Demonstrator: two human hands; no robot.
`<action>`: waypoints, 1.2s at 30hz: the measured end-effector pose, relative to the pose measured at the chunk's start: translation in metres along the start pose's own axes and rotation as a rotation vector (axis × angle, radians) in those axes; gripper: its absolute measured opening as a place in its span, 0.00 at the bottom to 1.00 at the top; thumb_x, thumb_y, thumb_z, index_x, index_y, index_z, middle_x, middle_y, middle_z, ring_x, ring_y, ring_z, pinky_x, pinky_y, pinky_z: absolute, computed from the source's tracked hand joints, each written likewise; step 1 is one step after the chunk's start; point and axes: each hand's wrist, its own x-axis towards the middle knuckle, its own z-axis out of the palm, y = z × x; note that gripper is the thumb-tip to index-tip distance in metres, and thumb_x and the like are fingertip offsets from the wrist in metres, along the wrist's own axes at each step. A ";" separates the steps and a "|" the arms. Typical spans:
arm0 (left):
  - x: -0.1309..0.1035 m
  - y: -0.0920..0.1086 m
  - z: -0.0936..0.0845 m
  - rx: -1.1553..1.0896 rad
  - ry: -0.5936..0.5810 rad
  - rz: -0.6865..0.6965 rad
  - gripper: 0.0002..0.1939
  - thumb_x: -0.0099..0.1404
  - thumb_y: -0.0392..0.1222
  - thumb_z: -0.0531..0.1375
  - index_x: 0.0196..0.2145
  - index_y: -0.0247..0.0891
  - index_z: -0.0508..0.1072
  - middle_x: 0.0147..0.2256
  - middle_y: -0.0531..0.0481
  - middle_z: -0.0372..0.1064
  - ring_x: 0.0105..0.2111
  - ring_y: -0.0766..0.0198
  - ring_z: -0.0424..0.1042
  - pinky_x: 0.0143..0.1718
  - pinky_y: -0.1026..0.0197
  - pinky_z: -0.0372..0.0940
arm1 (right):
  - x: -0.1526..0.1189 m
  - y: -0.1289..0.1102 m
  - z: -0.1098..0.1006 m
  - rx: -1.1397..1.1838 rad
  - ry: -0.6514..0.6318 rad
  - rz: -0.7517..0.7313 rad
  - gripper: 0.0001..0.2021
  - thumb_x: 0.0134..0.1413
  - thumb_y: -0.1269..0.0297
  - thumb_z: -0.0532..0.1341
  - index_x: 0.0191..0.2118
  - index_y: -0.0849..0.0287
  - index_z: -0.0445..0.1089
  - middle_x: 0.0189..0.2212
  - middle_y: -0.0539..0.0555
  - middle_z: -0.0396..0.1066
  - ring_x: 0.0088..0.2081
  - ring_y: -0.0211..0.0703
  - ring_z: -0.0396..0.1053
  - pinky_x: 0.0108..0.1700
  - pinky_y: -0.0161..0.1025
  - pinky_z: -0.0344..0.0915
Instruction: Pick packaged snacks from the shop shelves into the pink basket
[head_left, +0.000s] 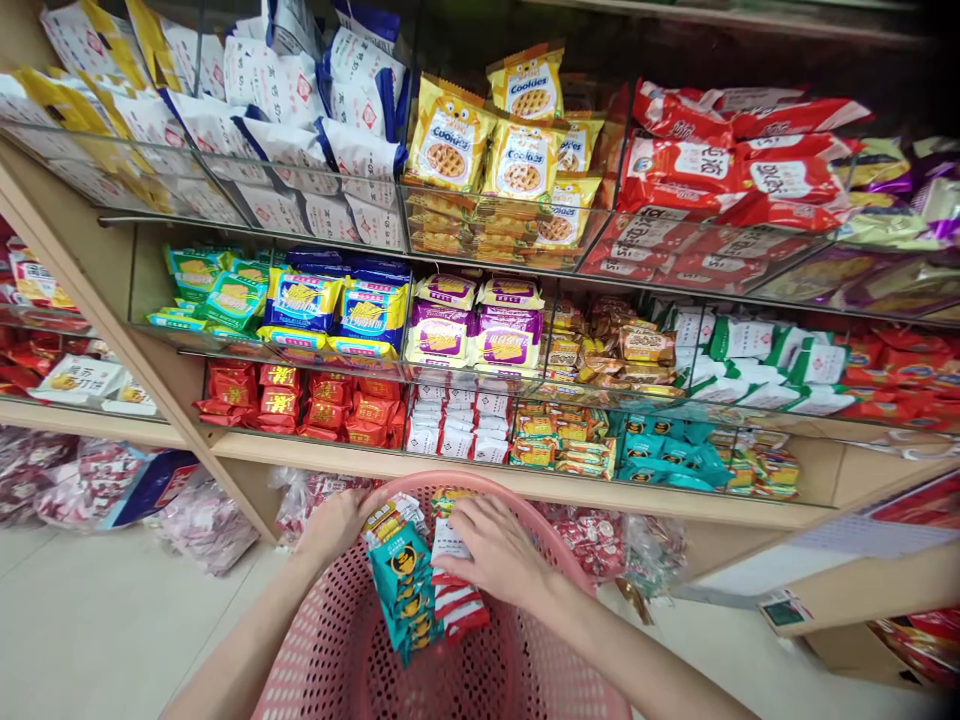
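A pink perforated plastic basket [322, 640] sits below the shelves in front of me. My left hand [336, 525] is closed at the basket's left rim, its fingertips partly hidden. Close to it, a row of teal snack packets [405, 570] lies inside the basket, with a yellow-and-white packet [394, 515] at its upper end. Beside these is a row of white-and-red packets [459, 605], which my right hand [495, 550] grips from above, fingers curled over the upper packets. A green-and-yellow packet [450, 498] shows just beyond my right fingers.
Glass-fronted shelves hold yellow cookie bags [521, 160], red packets [300, 400], purple packets [510, 330] and teal packets [667, 450]. Plastic bags of wrapped snacks [206, 520] lie on the tiled floor [97, 610]. A cardboard box [847, 650] stands at lower right.
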 end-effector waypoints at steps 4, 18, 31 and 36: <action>0.000 0.000 -0.001 -0.001 -0.003 0.008 0.31 0.65 0.63 0.39 0.27 0.40 0.70 0.29 0.41 0.76 0.35 0.53 0.76 0.33 0.60 0.60 | -0.008 0.009 0.007 0.035 0.044 -0.089 0.28 0.48 0.38 0.56 0.44 0.59 0.66 0.46 0.57 0.68 0.47 0.50 0.63 0.49 0.48 0.61; -0.007 -0.002 -0.011 -0.011 -0.003 -0.004 0.29 0.66 0.62 0.40 0.25 0.40 0.68 0.26 0.44 0.74 0.34 0.57 0.75 0.33 0.64 0.61 | -0.012 0.012 0.013 0.068 0.075 -0.096 0.25 0.52 0.43 0.57 0.48 0.58 0.64 0.49 0.56 0.66 0.49 0.49 0.63 0.51 0.47 0.60; -0.026 -0.015 -0.021 0.034 0.013 -0.083 0.30 0.66 0.61 0.40 0.28 0.38 0.71 0.29 0.40 0.74 0.37 0.53 0.76 0.33 0.61 0.61 | -0.011 0.008 -0.008 0.274 0.287 0.057 0.18 0.61 0.56 0.53 0.54 0.55 0.61 0.52 0.57 0.66 0.53 0.48 0.62 0.54 0.47 0.61; -0.025 -0.025 -0.016 0.061 0.026 -0.091 0.30 0.66 0.61 0.40 0.29 0.37 0.71 0.31 0.40 0.75 0.38 0.53 0.75 0.35 0.61 0.61 | 0.002 0.020 0.006 0.340 0.360 0.153 0.14 0.61 0.59 0.52 0.51 0.54 0.62 0.49 0.57 0.68 0.52 0.47 0.64 0.53 0.46 0.63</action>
